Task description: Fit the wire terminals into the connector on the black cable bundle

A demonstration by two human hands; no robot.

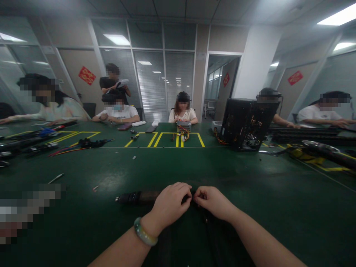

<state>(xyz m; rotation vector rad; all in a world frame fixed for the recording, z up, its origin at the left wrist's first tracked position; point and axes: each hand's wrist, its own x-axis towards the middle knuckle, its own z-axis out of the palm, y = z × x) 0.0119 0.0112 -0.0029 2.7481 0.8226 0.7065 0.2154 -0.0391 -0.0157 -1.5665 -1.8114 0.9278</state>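
Observation:
My left hand (pixel 174 202), with a jade-coloured bangle (pixel 145 233) on its wrist, has its thumb and fingers closed in a pinch. Just beside it, the fingertips of my right hand (pixel 215 202) are pinched together too. Something small and dark lies between the fingertips, too hidden to name. A dark, rod-shaped tool (pixel 136 197) with a metal tip pointing left lies on the green table (pixel 97 230); its right end disappears behind my left hand. Below my right hand runs a dark, narrow strip or cable (pixel 207 222), hard to make out.
A black computer case (pixel 243 124) stands at right. Across the table a person handles a power supply (pixel 184 127) with coloured cables. Wire bundles (pixel 89 144) lie at left. A black part with a metal ring (pixel 321 146) lies far right. Other people work around the table.

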